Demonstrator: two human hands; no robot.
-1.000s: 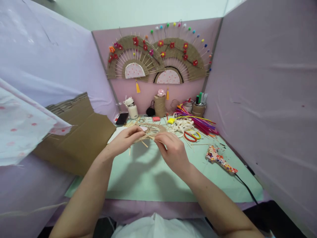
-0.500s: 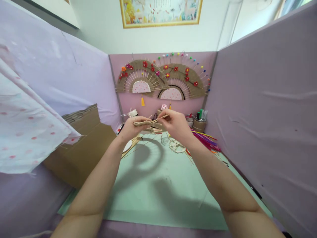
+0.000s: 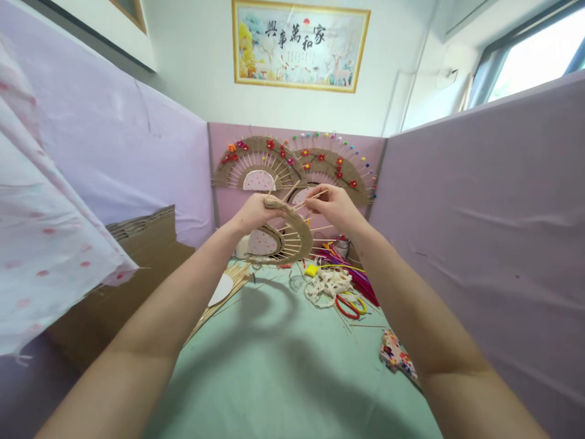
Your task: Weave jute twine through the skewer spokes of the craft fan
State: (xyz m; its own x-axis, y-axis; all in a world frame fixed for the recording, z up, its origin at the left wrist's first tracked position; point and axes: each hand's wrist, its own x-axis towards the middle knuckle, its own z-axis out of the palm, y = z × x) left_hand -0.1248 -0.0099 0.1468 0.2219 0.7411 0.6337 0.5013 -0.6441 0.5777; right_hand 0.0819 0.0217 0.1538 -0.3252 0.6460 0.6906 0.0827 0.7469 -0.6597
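Left hand: I see it gripping the upper end of a brown fan, held above the worktop.
Right hand: fingers pinching a thin stick near the fan's rim.
Worktop: I make out scissors beside white trim.
Pink panel: two flowered fans, overlapping.

This is a small craft corner, walled in by cloth-covered panels; whether home or studio cannot be told. Decorated fans hang at twelve o'clock beneath a framed picture, beyond a green tabletop. Sticks and cardboard at eight, pipe cleaners at four and scissors at five show handwork.
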